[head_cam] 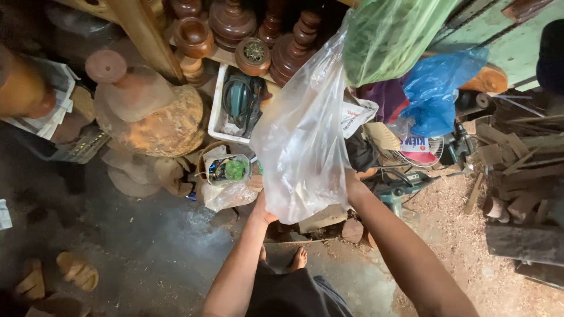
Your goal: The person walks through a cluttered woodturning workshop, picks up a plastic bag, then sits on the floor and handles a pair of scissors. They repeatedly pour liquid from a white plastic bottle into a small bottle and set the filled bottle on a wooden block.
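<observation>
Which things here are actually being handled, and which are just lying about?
In hand:
- clear crumpled plastic bag, held up by the left hand and right hand

Lying about:
- dark turned wooden spindles
- white plastic tray with a green power tool
- blue plastic bag
- tan sandals
- wood offcuts

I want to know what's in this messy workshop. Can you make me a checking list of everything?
Surface: grey concrete floor, sawdust on the right.
Job's things: clear plastic bag, held up.
Clutter: turned wooden pieces, blue bag, green bag, wood scraps, sandals.
Hands: left hand and right hand are mostly hidden behind the bag and grip it.
Cables: dark cord coiled in the white tray.
Surroundings: power tool, fan grille.
</observation>
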